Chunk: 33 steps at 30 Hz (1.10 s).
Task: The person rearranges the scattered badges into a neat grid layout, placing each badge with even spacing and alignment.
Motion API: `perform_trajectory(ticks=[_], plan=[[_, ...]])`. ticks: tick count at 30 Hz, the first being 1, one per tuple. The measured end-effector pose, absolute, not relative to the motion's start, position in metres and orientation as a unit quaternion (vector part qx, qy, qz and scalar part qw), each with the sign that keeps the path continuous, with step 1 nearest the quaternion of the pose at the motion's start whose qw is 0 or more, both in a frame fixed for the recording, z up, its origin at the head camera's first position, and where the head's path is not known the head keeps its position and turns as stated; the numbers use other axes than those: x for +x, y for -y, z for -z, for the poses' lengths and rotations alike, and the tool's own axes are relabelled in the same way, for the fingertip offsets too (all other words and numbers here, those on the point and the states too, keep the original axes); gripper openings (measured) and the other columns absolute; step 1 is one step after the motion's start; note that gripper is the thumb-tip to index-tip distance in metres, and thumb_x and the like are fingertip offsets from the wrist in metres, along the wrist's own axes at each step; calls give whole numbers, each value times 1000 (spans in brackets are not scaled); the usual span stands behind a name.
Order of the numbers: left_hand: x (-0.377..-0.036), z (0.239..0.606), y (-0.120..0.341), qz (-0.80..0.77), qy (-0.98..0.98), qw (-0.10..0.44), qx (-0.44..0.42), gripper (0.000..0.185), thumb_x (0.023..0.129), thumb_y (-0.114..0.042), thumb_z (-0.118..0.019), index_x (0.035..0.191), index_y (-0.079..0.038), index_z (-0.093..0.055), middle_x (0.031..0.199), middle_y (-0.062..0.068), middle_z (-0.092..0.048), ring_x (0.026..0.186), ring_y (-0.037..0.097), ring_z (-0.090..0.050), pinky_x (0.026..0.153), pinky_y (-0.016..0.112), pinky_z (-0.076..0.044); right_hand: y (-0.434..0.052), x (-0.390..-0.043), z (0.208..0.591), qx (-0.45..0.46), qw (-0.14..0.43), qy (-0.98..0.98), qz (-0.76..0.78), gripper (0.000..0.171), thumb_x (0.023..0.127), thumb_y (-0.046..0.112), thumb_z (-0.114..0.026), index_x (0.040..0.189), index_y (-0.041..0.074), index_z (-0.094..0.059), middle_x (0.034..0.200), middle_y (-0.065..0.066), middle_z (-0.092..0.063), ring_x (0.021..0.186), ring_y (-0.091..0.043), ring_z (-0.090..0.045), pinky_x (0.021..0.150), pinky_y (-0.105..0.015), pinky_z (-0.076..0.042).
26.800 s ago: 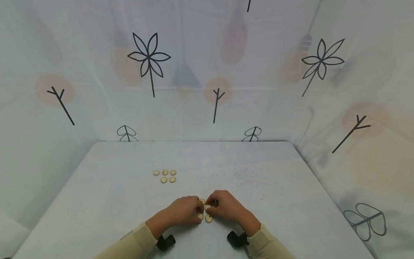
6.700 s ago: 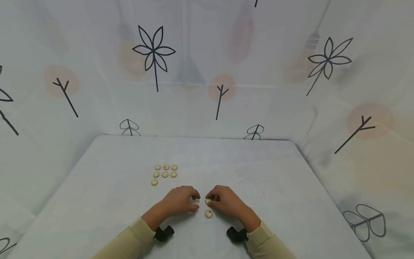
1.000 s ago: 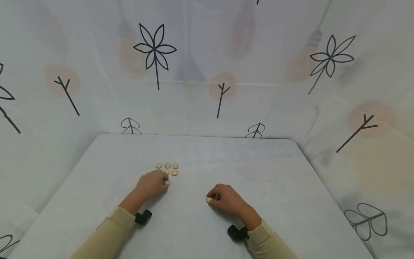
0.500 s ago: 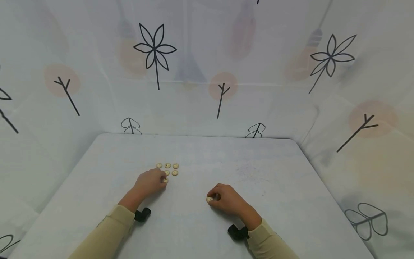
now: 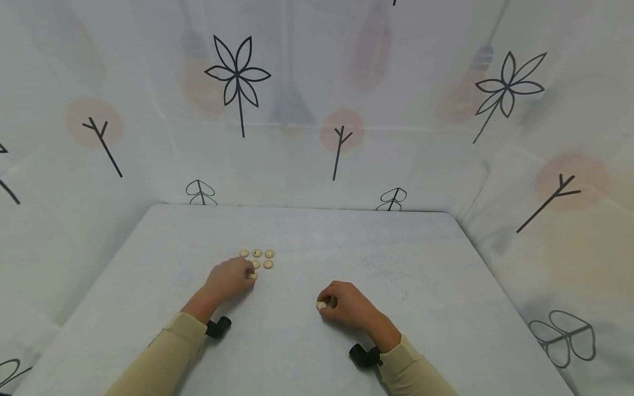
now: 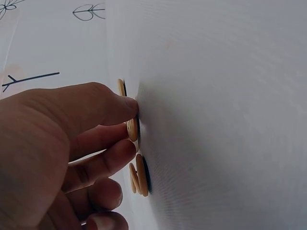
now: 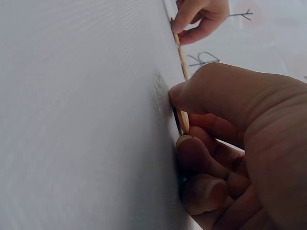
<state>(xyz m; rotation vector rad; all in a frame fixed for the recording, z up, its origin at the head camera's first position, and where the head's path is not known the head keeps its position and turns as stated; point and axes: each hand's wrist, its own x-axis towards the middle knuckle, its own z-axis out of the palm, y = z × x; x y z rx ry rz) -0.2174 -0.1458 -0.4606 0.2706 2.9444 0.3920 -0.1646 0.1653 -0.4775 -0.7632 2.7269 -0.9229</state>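
Observation:
Several small, pale round wooden discs [image 5: 257, 253] with dark marks lie in neat rows left of centre on the table. My left hand [image 5: 230, 279] is at the near side of these rows, thumb and finger pinching a wooden disc [image 5: 253, 275], its edge showing in the left wrist view [image 6: 132, 130]. That hand covers the left end of the nearer rows. Further right, my right hand [image 5: 346, 303] pinches another wooden disc [image 5: 321, 304] between thumb and fingertips, low at the tabletop. The right wrist view shows this disc edge-on [image 7: 184, 121], its underside dark.
The white table [image 5: 396, 242] has rounded far corners and meets a white patterned curtain [image 5: 297, 165] at the back and sides. Black cameras, one on the left wrist [image 5: 219, 328] and one on the right wrist [image 5: 365, 356], stick out beside the sleeves.
Since several seconds ago, my left hand has moved from centre to the rows, and the nearer loose disc is gone from there. Lately it has nudged its disc slightly left; my right hand stays put.

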Motion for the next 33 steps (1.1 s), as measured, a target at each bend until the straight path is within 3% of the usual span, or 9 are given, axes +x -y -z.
perform_trajectory(ticks=[19, 33], plan=[[-220, 455, 144, -123, -984, 93, 91, 20, 85, -24, -70, 102, -13, -72, 98, 1, -69, 89, 19, -63, 82, 42, -51, -136, -173, 470, -295, 64, -915, 268, 15, 85, 22, -69, 99, 16, -74, 89, 10, -64, 74, -2, -50, 66, -19, -44], [-223, 458, 144, -127, -983, 103, 87, 19, 86, -21, -68, 102, -13, -72, 98, 2, -69, 88, 18, -62, 82, 42, -52, -108, -184, 461, -289, 68, -927, 229, 17, 86, 20, -69, 101, 15, -74, 92, 7, -65, 79, -4, -54, 72, -21, -47]])
